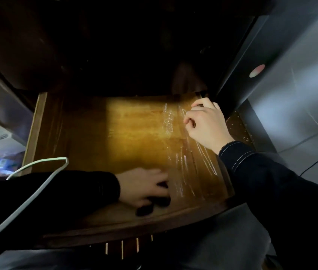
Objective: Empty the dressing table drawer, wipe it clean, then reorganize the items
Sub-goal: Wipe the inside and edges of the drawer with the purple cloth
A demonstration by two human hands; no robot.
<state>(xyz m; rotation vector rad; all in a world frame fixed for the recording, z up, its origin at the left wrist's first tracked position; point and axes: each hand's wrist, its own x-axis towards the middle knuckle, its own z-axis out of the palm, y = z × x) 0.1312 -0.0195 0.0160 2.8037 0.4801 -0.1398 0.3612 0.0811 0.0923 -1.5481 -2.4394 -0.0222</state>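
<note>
- Pinching the clear film (169,121) with curled fingers, the right hand (207,124) sits at the back right corner of the drawer (37,121).
- Left hand (144,187) lies flat on the drawer floor near the front, fingers spread (blurred).

I am seeing the open drawer (35,129), its wooden floor lit in the middle. My left hand (142,187) is lying flat on the floor by the near edge, fingers spread and blurred. My right hand (206,123) is reaching to the far right corner, fingers curled and pinching a clear film (181,164) that is glinting along the right side. A white cable (37,164) is crossing my left sleeve (66,191) at the near left corner.
</note>
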